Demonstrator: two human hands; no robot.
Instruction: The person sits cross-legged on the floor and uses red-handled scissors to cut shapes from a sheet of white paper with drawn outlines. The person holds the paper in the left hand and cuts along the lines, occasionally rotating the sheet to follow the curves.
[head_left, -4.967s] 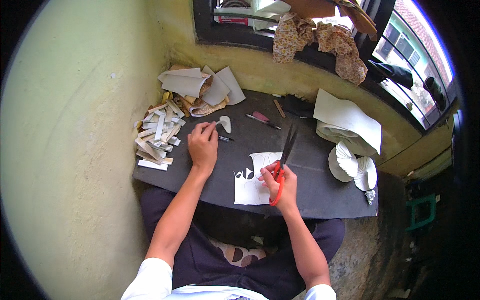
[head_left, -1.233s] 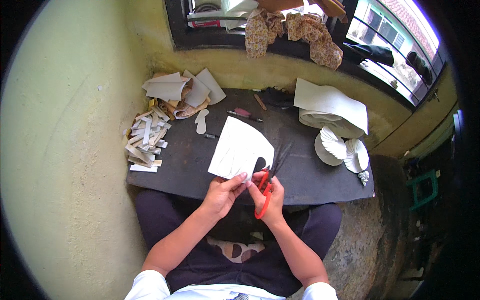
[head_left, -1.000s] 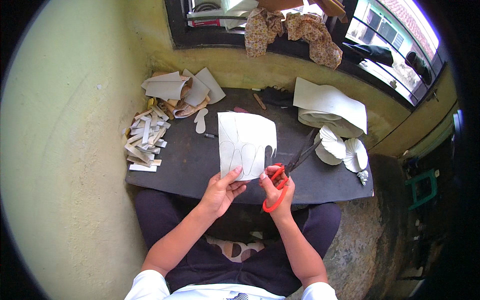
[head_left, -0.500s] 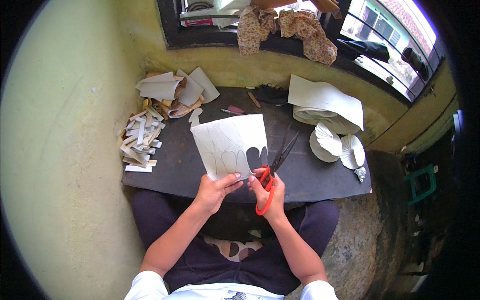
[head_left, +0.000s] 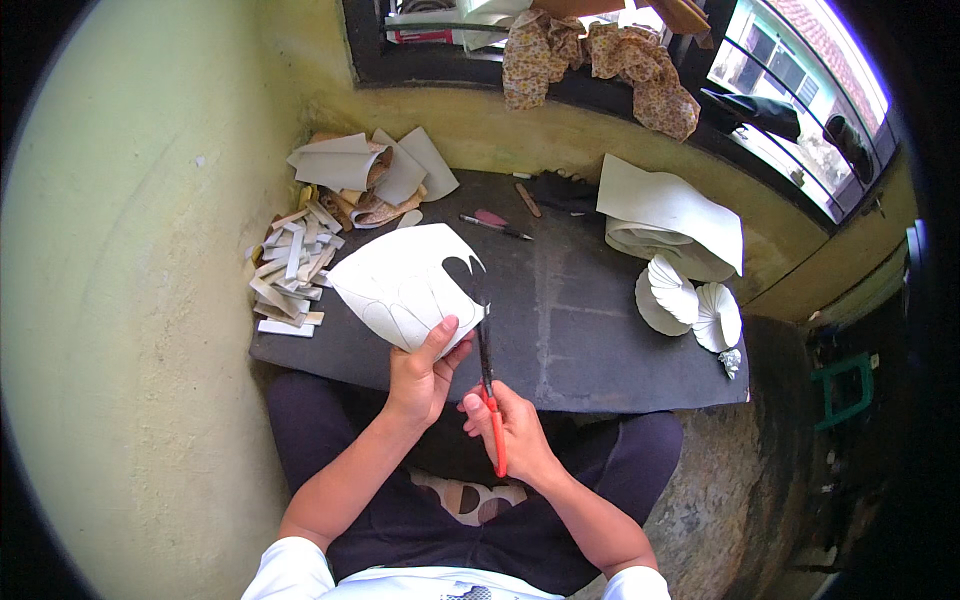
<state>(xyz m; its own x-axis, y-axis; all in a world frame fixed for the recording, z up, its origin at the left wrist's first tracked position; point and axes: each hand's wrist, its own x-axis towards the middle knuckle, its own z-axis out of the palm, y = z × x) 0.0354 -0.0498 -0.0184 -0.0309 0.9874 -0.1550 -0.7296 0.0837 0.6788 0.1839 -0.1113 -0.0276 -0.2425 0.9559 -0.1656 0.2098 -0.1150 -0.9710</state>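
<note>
A white sheet (head_left: pixel 395 285) with petal-like outlines drawn on it is pinched at its lower edge by my left hand (head_left: pixel 424 378). A rounded notch is cut into its right side. My right hand (head_left: pixel 512 428) is wrapped round the red handles of a pair of scissors (head_left: pixel 486 350). The dark blades point away from me and meet the sheet's right edge; whether they are parted there is hard to make out. Beyond the sheet, a pen (head_left: pixel 495 227) and a small pinkish piece (head_left: pixel 490 216) lie on the black tabletop (head_left: pixel 590 345).
Several pale strips (head_left: pixel 290 275) are heaped at the table's left, below curled white sheets (head_left: pixel 375 170). On the right sit a folded white sheet (head_left: pixel 670 215), white shell-like fluted pieces (head_left: pixel 690 305) and a small shell (head_left: pixel 730 362). A wooden stick (head_left: pixel 528 200) lies at the back.
The sheet has turned and shifted left with my left hand. My right hand has moved slightly left and down, bringing the scissors, earlier held apart with open blades, to the sheet's edge.
</note>
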